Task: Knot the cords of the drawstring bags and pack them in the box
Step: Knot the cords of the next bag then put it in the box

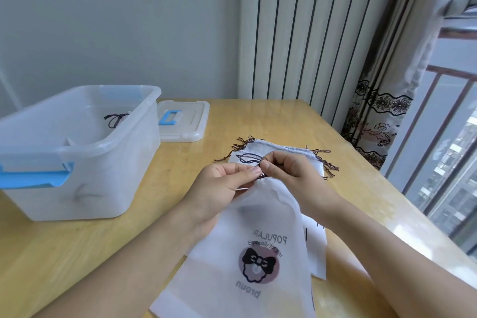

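I see both hands meeting at the gathered neck of a white drawstring bag (247, 248) that lies on the table (108, 248), centre-near, w/ a bow-and-donut print and "POPULAR" text on it. Left hand (222, 188): fingers curled, thumb and forefinger pinching the dark cord (260, 174) right at the cinched mouth. Right hand (289, 170): fingers curled too, tips pinching the same cord just beside the left thumb; the two hands touch at the fingertips. Cord loops show just past the fingers, on the far side.

Under and beyond that bag, a stack of more white bags (281, 150) lies flat, brown cord ends fraying out at its left and right far corners.

Left side of table: translucent plastic box (77, 142) w/ blue latches, open, one tied cord visible inside at the far end. Its lid (185, 121) w/ blue handle lies flat just right of the box, far side. Striped curtain and window at right.
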`<state>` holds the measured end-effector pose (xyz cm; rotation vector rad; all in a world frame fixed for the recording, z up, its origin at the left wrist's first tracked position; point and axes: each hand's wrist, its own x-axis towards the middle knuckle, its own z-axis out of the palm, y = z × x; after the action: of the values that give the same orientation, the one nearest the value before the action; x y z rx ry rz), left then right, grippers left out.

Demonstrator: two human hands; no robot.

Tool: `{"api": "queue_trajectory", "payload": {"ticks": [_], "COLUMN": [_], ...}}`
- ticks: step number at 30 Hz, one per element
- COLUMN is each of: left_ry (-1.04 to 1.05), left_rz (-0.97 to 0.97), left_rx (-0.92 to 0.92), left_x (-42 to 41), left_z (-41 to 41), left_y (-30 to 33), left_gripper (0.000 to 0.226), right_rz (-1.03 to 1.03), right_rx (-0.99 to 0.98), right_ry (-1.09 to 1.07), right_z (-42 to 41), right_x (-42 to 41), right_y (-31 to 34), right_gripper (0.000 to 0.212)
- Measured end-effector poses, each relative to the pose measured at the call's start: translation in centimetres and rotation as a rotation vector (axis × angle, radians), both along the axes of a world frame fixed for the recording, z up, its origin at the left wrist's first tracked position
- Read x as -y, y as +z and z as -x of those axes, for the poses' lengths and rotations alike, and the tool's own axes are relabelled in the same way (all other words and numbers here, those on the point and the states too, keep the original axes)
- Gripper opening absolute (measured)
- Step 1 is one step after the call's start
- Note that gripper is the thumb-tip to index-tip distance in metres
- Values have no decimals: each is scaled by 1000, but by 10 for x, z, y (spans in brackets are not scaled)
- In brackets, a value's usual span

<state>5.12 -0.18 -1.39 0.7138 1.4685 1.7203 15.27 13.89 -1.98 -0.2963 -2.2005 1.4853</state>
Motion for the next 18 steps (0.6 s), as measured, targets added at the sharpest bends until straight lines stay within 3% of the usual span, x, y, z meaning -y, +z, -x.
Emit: {"api": "queue_trajectory", "payload": {"ticks": [3,5,9,15,18], "left_ry": [-55,-37,24,164,265], "left_rz": [-21,12,82,-17,-19], "left_rx": [195,198,-205,-514,-772], "left_x": [-1,-3,-5,0,3], "left_z": [-4,-4,-2,10,16], "left_y": [3,3,-5,-5,-1], "left_gripper": [20,21,25,9,9], "right_rz": [-132,-242,-254,-104,-57], "right_rx": [5,5,7,39,60], "right_ry": [-16,-31,-37,-14,-6], "right_z": [0,0,-1,-5,-6], "right_x": [-1,0,-1,-5,-6], "right_y": [0,-2,-2,4,5], "right_gripper": [29,24,30,27,27]}}
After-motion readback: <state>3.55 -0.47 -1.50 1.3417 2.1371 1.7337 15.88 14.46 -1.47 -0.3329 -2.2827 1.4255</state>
